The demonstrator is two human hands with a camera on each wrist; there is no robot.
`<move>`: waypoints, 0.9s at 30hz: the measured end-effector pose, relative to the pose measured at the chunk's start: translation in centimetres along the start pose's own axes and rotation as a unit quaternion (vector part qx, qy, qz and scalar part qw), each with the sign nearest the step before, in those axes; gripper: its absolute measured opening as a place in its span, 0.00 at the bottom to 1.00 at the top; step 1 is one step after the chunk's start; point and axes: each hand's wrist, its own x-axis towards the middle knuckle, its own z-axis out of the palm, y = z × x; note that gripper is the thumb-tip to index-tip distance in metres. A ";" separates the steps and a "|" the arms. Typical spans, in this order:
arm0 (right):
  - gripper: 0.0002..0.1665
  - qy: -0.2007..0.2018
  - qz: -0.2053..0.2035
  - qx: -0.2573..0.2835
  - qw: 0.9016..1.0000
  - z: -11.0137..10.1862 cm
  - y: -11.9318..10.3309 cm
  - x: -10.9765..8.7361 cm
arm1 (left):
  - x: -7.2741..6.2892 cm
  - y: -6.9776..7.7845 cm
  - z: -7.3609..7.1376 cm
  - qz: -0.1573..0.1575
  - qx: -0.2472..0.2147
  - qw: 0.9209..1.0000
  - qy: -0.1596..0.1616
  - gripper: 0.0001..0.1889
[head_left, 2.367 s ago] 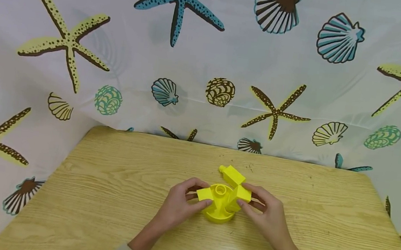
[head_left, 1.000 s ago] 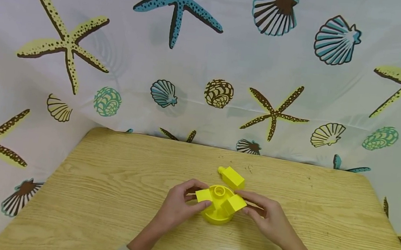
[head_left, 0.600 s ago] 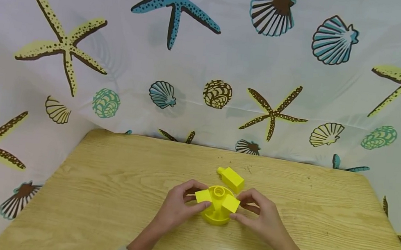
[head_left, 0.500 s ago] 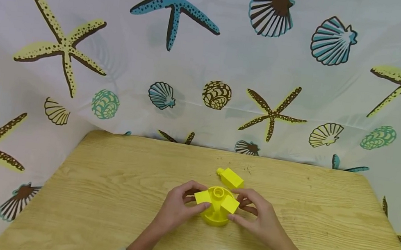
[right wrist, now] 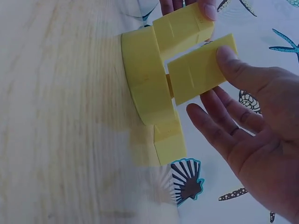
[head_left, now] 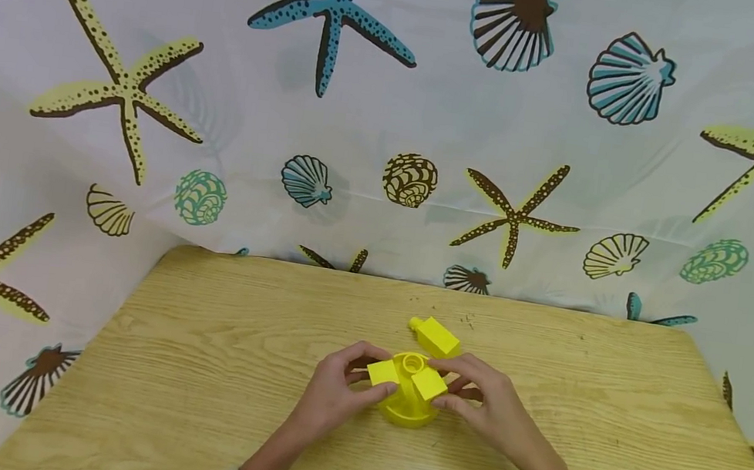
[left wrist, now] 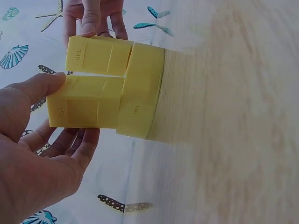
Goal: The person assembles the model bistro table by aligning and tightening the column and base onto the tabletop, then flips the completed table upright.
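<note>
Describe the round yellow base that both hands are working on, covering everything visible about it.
The round yellow base is a low, smooth disc that looks like moulded plastic, standing flat on the wooden table. A short hollow post rises from its centre. Two yellow blocks sit on top, side by side with a narrow gap: the left hand grips the left block, the right hand grips the right block. Small raised numbers mark its rim.
</note>
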 end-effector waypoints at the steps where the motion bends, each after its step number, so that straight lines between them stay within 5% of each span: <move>1: 0.26 -0.002 -0.001 0.004 1.000 -0.1 0.0 0.0 | 0.0 0.0 0.0 0.000 0.000 1.000 0.000 0.18; 12: 0.15 0.034 0.006 -0.003 0.999 0.0 0.6 -0.3 | 0.0 -0.1 0.1 0.000 -0.007 1.000 0.002 0.18; 19: 0.22 0.022 0.007 0.064 0.998 0.7 0.8 0.2 | -0.1 -0.2 -0.1 0.001 -0.012 1.000 0.000 0.18; 27: 0.33 0.046 0.007 -0.020 0.999 1.0 0.7 0.4 | -0.1 -0.2 -0.1 0.007 -0.017 1.000 -0.005 0.18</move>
